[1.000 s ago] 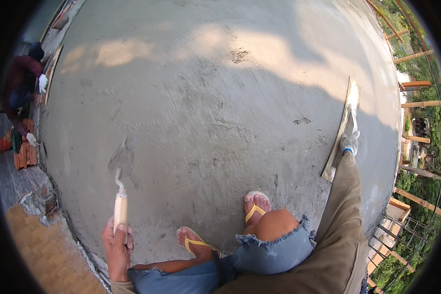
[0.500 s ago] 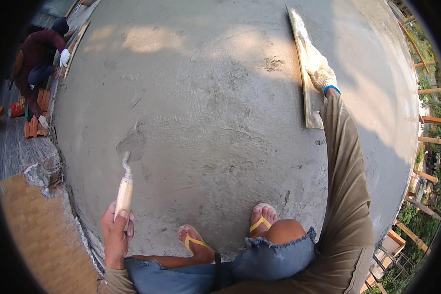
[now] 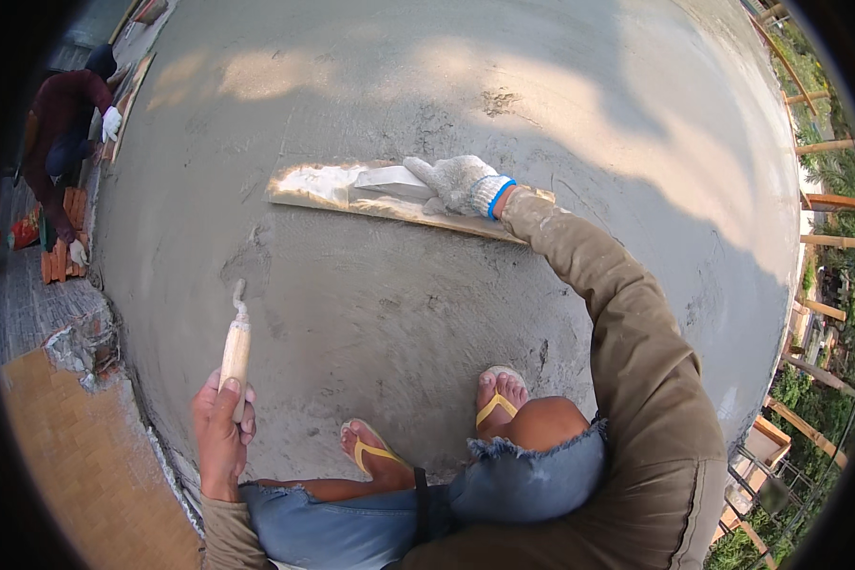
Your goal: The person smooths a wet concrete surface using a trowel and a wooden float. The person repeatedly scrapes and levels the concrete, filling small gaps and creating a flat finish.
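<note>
My bare left hand is closed around the pale wooden handle of a trowel. The trowel's bent neck points away from me, and its cement-coated blade blends into the grey surface. In a knitted white glove with a blue cuff, my right hand grips a long wooden float by its top handle. The float lies crosswise on the wet concrete, its left part smeared with pale cement. Rough ridges and a few pits mark the concrete around it.
My feet in yellow-strapped flip-flops rest on the concrete. At the far left, a co-worker in white gloves bends beside stacked red bricks. A woven mat lies left of the slab edge. Wooden poles and greenery line the right.
My right hand has swept the float leftward and turned it from pointing away to lying crosswise. My left hand and the trowel have barely shifted.
</note>
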A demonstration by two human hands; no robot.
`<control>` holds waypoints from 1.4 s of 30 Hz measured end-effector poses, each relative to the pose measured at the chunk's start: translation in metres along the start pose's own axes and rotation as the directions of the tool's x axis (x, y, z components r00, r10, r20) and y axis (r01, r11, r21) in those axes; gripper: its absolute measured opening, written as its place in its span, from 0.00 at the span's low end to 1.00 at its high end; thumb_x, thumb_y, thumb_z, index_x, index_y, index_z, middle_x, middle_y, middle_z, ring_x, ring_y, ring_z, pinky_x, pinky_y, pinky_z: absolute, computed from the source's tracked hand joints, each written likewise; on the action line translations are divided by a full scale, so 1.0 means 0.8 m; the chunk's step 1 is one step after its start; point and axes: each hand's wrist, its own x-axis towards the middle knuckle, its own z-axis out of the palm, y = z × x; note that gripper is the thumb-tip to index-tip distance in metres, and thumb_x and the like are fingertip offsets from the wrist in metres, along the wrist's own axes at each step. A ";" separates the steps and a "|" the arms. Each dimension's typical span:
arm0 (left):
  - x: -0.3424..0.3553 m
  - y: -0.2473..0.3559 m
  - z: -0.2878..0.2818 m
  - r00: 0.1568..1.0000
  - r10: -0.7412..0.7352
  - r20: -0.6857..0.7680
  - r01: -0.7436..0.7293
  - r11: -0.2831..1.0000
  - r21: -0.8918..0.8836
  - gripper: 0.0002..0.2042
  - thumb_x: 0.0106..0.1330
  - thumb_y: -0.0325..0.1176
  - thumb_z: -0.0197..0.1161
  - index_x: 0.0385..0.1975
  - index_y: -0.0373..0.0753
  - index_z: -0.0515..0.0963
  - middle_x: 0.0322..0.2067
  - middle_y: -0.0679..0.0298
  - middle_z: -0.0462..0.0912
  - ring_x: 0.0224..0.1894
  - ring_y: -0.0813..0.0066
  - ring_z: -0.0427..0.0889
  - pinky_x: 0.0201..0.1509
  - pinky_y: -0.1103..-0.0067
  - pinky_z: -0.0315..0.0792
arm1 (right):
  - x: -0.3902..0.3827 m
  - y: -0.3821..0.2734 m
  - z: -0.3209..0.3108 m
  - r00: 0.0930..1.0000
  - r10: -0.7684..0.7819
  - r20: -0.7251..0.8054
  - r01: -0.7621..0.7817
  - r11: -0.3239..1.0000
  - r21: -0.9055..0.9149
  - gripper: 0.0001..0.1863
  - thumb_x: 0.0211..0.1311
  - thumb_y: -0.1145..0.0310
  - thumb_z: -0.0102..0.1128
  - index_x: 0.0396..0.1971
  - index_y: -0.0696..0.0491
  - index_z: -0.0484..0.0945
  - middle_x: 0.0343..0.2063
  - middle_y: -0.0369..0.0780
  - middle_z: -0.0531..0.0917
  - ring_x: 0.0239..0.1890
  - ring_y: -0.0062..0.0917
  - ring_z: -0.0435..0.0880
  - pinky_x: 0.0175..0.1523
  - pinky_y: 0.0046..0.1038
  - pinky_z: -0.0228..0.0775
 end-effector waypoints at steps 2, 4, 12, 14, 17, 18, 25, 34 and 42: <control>-0.001 0.005 0.005 0.999 0.008 0.048 -0.009 1.000 0.028 0.18 0.76 0.43 0.60 0.51 0.33 0.74 0.29 0.68 0.77 0.16 0.89 0.66 0.15 0.88 0.59 | -0.030 -0.030 0.025 1.000 0.015 0.014 -0.014 0.996 -0.082 0.37 0.71 0.61 0.61 0.75 0.50 0.56 0.44 0.51 0.86 0.46 0.45 0.89 0.46 0.43 0.85; -0.003 0.004 0.012 0.997 0.008 0.082 -0.010 1.000 0.023 0.17 0.75 0.41 0.60 0.53 0.34 0.74 0.30 0.68 0.77 0.17 0.89 0.67 0.15 0.88 0.59 | -0.059 -0.026 0.040 0.993 0.082 -0.084 -0.095 0.982 -0.166 0.35 0.72 0.65 0.57 0.76 0.47 0.55 0.44 0.52 0.86 0.43 0.45 0.90 0.44 0.43 0.85; 0.004 -0.007 0.006 0.993 -0.056 0.106 0.052 0.998 0.040 0.16 0.76 0.40 0.59 0.52 0.34 0.74 0.30 0.68 0.77 0.17 0.88 0.68 0.16 0.87 0.59 | -0.121 0.153 0.000 0.604 0.660 -0.447 -0.687 0.716 0.128 0.36 0.69 0.60 0.60 0.73 0.53 0.58 0.47 0.55 0.86 0.48 0.51 0.88 0.51 0.50 0.80; 0.010 -0.010 0.004 0.992 -0.063 0.112 0.060 0.997 0.038 0.14 0.76 0.40 0.59 0.50 0.35 0.73 0.30 0.68 0.77 0.17 0.88 0.68 0.16 0.87 0.59 | -0.169 0.214 0.003 0.445 0.756 -0.480 -0.776 0.593 0.216 0.39 0.69 0.57 0.62 0.73 0.55 0.57 0.48 0.56 0.86 0.50 0.52 0.87 0.54 0.50 0.78; 0.014 -0.019 -0.006 0.993 -0.065 0.101 0.062 0.998 0.034 0.13 0.77 0.40 0.58 0.46 0.36 0.72 0.30 0.67 0.77 0.17 0.88 0.68 0.15 0.87 0.60 | -0.255 0.260 0.014 0.282 0.864 -0.417 -0.860 0.421 0.290 0.42 0.69 0.54 0.63 0.74 0.57 0.55 0.49 0.57 0.86 0.52 0.51 0.86 0.55 0.49 0.77; 0.014 -0.020 -0.011 0.994 -0.072 0.088 0.068 0.997 0.043 0.13 0.77 0.41 0.58 0.46 0.37 0.72 0.30 0.67 0.77 0.16 0.88 0.68 0.15 0.87 0.60 | -0.286 0.271 0.023 0.224 0.898 -0.378 -0.888 0.348 0.301 0.42 0.69 0.53 0.63 0.74 0.57 0.55 0.49 0.57 0.86 0.52 0.51 0.86 0.56 0.49 0.77; 0.021 -0.017 0.014 0.958 -0.287 0.000 0.283 0.947 0.151 0.09 0.76 0.36 0.57 0.38 0.39 0.78 0.26 0.68 0.76 0.24 0.81 0.73 0.27 0.84 0.71 | -0.543 0.288 0.120 -0.266 0.946 -0.187 -0.891 -0.167 0.422 0.54 0.67 0.47 0.64 0.78 0.61 0.43 0.55 0.60 0.83 0.59 0.50 0.84 0.63 0.47 0.74; 0.034 -0.026 0.018 0.945 -0.322 0.053 0.301 0.923 0.241 0.11 0.76 0.40 0.59 0.43 0.39 0.76 0.30 0.69 0.76 0.23 0.84 0.71 0.23 0.87 0.66 | -0.784 0.171 0.329 -0.652 0.756 0.057 -0.691 -0.623 0.367 0.59 0.62 0.39 0.64 0.76 0.66 0.47 0.63 0.61 0.77 0.65 0.52 0.77 0.69 0.44 0.70; 0.051 -0.001 0.038 0.981 -0.153 0.116 0.135 0.979 0.151 0.12 0.77 0.40 0.58 0.45 0.37 0.74 0.29 0.67 0.77 0.17 0.88 0.68 0.15 0.88 0.59 | -0.729 0.281 0.259 -0.305 0.920 -0.247 -0.835 -0.133 0.534 0.54 0.60 0.37 0.66 0.71 0.65 0.59 0.58 0.63 0.80 0.61 0.56 0.80 0.64 0.48 0.73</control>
